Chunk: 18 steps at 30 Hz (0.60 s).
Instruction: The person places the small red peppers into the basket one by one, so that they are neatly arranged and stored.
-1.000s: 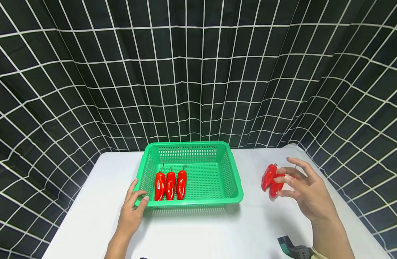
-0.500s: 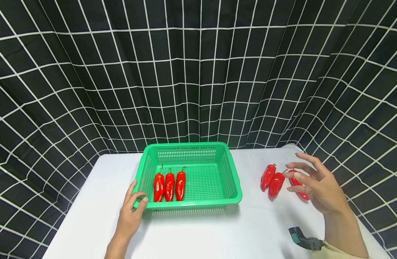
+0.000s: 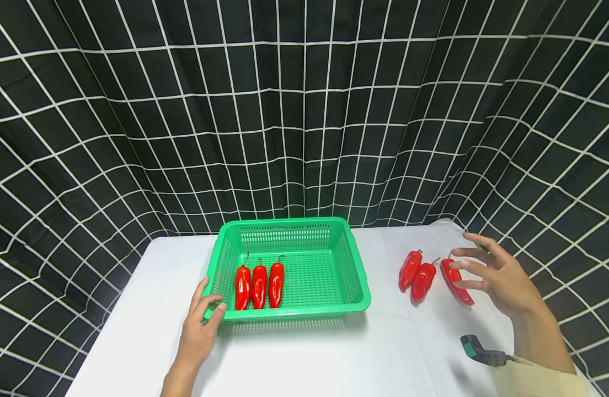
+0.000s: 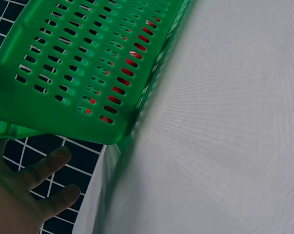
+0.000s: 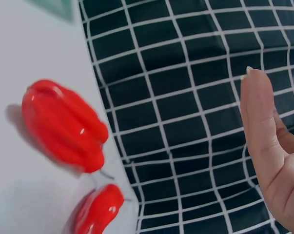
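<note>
Red peppers (image 3: 259,288) — three in one basket (image 3: 294,312), three outside.

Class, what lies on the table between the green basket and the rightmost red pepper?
Two red peppers, close together on the table, lie between the green basket and the rightmost red pepper, as the head view shows.

One black curtain (image 3: 290,146), gridded in white, hanging in soft folds at back and both sides; one white-surfaced table (image 3: 304,358), faintly shadowed.
</note>
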{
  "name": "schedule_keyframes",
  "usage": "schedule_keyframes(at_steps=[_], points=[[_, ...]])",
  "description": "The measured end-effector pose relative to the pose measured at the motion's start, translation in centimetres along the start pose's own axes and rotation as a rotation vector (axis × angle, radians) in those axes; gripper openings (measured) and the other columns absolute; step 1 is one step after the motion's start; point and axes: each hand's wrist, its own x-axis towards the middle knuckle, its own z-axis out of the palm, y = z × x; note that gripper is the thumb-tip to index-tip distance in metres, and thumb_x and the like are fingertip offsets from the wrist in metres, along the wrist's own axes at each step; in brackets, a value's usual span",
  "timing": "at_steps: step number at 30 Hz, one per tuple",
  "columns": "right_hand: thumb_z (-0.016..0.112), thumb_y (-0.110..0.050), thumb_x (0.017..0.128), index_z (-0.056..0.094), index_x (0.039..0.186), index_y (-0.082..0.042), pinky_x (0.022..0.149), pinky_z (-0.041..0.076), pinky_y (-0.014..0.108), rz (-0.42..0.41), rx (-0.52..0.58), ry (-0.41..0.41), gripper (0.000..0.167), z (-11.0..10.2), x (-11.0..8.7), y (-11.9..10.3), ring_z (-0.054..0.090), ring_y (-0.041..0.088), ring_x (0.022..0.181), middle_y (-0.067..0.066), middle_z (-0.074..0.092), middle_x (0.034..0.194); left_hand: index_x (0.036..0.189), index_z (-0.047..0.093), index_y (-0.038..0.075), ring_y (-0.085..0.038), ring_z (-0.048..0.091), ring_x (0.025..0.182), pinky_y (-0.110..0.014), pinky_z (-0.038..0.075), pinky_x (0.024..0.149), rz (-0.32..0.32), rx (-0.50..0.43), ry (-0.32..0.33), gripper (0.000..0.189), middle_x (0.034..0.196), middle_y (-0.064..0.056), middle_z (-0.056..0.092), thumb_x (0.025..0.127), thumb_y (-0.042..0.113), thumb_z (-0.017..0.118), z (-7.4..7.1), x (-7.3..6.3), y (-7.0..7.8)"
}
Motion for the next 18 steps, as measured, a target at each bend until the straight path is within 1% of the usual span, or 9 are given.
schedule_keyframes(at_steps=[4,9,13,18], points=[[0.06,-0.001,0.093,0.043,0.142,-0.024,0.066,0.055,0.04,0.055,-0.047,-0.019,0.057,-0.8,0.2,0.8,0.066,0.013,0.094,0.0,0.058,0.118,0.108,0.064,0.007,-0.034,0.021,0.14,-0.063,0.024,0.103,-0.007,0.001,-0.002,0.016,0.156,0.002,0.024,0.097,0.017,0.059,-0.1,-0.1,-0.1],[0.062,-0.004,0.093,0.041,0.144,-0.026,0.066,0.056,0.04,0.091,-0.096,-0.016,0.058,-1.9,0.5,1.7,0.065,0.011,0.095,-0.002,0.058,0.117,0.108,0.064,0.007,-0.033,0.021,0.141,-0.063,0.024,0.103,-0.006,-0.004,-0.001,0.016,0.156,0.002,0.025,0.097,0.017,0.059,-0.1,0.0,0.0],[0.063,-0.007,0.094,0.042,0.143,-0.026,0.066,0.056,0.04,0.127,-0.093,-0.003,0.057,-3.1,1.0,2.6,0.067,0.013,0.092,-0.006,0.062,0.112,0.108,0.064,0.007,-0.034,0.021,0.14,-0.063,0.024,0.103,-0.004,-0.002,0.002,0.015,0.156,0.002,0.025,0.097,0.016,0.06,0.0,-0.1,-0.1],[0.063,-0.012,0.094,0.043,0.14,-0.03,0.067,0.056,0.039,0.224,-0.066,0.028,0.053,-5.1,1.4,3.8,0.067,0.012,0.09,-0.011,0.066,0.106,0.108,0.064,0.007,-0.034,0.021,0.14,-0.062,0.024,0.103,-0.002,-0.008,0.001,0.014,0.156,0.001,0.025,0.096,0.014,0.059,-0.1,0.0,0.0]])
